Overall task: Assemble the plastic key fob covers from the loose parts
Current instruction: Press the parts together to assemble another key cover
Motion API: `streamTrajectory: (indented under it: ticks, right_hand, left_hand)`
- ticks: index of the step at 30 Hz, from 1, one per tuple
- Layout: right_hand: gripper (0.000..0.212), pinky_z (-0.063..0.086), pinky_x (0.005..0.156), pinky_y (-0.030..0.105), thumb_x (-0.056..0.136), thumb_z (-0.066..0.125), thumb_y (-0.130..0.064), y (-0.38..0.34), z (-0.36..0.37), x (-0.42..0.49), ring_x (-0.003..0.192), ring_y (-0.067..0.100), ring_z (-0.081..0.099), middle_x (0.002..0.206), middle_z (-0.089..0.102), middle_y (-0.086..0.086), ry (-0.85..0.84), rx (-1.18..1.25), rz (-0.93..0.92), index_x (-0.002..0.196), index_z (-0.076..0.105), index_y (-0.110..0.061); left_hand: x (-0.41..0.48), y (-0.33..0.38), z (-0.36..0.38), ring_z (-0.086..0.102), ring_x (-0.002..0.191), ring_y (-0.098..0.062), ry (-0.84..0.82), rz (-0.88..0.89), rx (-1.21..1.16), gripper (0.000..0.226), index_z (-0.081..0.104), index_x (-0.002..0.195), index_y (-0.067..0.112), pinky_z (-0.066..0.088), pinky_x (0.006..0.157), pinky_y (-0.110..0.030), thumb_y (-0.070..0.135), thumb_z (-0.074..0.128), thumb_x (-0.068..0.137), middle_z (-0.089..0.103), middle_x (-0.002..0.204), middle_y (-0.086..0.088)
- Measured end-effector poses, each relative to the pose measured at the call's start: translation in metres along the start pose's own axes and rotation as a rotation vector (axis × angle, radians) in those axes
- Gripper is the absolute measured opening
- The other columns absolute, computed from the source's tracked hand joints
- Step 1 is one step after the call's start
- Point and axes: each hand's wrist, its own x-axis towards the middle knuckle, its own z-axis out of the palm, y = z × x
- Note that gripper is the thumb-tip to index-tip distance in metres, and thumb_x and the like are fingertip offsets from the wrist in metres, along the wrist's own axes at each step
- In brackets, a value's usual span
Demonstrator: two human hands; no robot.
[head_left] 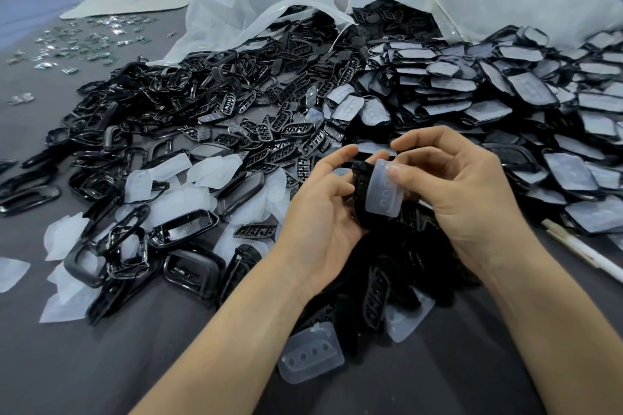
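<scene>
My left hand (320, 209) curls around a black plastic fob frame (359, 178) at the middle of the view. My right hand (462, 192) pinches a translucent silicone button pad (384, 194) with its thumb and fingers, holding it bent against the frame. A heap of loose black frames (161, 104) lies to the left, black button inserts (269, 135) in the middle, and loose silicone pads (209, 168) among them. A large pile of assembled covers (505, 94) fills the right side.
Two open clear plastic bags (256, 7) spill parts at the back of the grey table (101, 364). Small shiny metal pieces (77, 40) are scattered far left. A white pen (586, 253) lies at the right edge. A loose pad (310, 354) sits between my forearms.
</scene>
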Motion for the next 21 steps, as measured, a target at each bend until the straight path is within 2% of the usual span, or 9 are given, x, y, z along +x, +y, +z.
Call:
streamTrajectory:
  ticks: [4, 9, 14, 18, 21]
  right_hand:
    - [0.025, 0.047, 0.053, 0.014, 0.078, 0.067, 0.011, 0.002, 0.006, -0.002, 0.065, 0.003, 0.062, 0.075, 0.07, 0.0, -0.039, -0.026, 0.003, 0.085, 0.065, -0.013]
    - [0.025, 0.052, 0.065, 0.025, 0.077, 0.067, 0.01, 0.007, 0.009, -0.002, 0.069, 0.005, 0.061, 0.078, 0.071, 0.0, 0.019, -0.087, -0.023, 0.082, 0.064, -0.015]
    - [0.02, 0.049, 0.062, 0.031, 0.077, 0.069, 0.007, 0.011, 0.011, -0.001, 0.064, 0.014, 0.057, 0.072, 0.067, -0.003, 0.027, -0.128, -0.014, 0.083, 0.064, -0.012]
    - [0.023, 0.048, 0.064, 0.029, 0.076, 0.07, 0.007, 0.009, 0.01, -0.001, 0.065, 0.017, 0.054, 0.08, 0.069, 0.008, 0.01, -0.171, -0.048, 0.081, 0.064, -0.014]
    - [0.025, 0.047, 0.065, 0.026, 0.076, 0.071, 0.006, 0.009, 0.009, -0.001, 0.064, 0.016, 0.054, 0.082, 0.069, 0.007, 0.0, -0.196, -0.069, 0.08, 0.064, -0.017]
  left_hand:
    - [0.0, -0.001, 0.002, 0.066, 0.08, -0.024, 0.008, -0.009, -0.019, 0.045, 0.053, 0.119, 0.011, 0.058, 0.071, -0.04, -0.006, 0.028, 0.086, 0.069, 0.097, -0.015]
    - [-0.001, 0.0, 0.005, 0.06, 0.094, -0.029, 0.022, -0.012, 0.028, 0.046, 0.05, 0.123, 0.009, 0.055, 0.079, -0.043, -0.008, 0.027, 0.087, 0.065, 0.103, -0.017]
    - [-0.002, 0.001, 0.005, 0.061, 0.093, -0.03, 0.031, -0.016, 0.031, 0.046, 0.051, 0.123, 0.009, 0.057, 0.075, -0.04, -0.008, 0.028, 0.088, 0.063, 0.105, -0.02]
    - [-0.003, 0.002, 0.005, 0.067, 0.084, -0.026, 0.032, -0.02, 0.031, 0.044, 0.053, 0.121, 0.01, 0.057, 0.075, -0.04, -0.007, 0.029, 0.089, 0.065, 0.1, -0.02]
    - [-0.003, 0.001, 0.005, 0.069, 0.084, -0.026, 0.033, -0.019, 0.025, 0.044, 0.053, 0.121, 0.01, 0.055, 0.081, -0.043, -0.007, 0.028, 0.09, 0.069, 0.095, -0.019]
